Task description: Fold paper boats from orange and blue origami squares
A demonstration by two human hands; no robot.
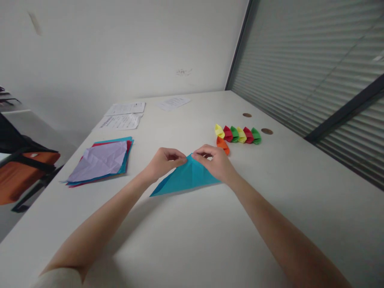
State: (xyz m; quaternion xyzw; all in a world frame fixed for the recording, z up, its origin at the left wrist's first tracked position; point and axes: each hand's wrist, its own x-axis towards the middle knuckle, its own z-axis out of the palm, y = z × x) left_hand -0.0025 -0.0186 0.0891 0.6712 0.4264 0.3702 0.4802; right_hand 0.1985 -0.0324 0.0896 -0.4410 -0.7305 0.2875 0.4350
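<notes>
A blue paper sheet (186,179), folded into a triangle, lies flat on the white table (192,240). My left hand (165,161) pinches the triangle's top corner from the left. My right hand (216,161) pinches the same corner from the right, fingers curled over the paper's upper edge. Both sets of fingertips meet at the apex.
A stack of coloured paper sheets (102,162) with a crumpled lilac one on top lies to the left. A row of small folded paper pieces (238,135) in yellow, red, green and orange sits behind my right hand. Printed papers (124,116) lie farther back. An orange chair (21,176) stands at left.
</notes>
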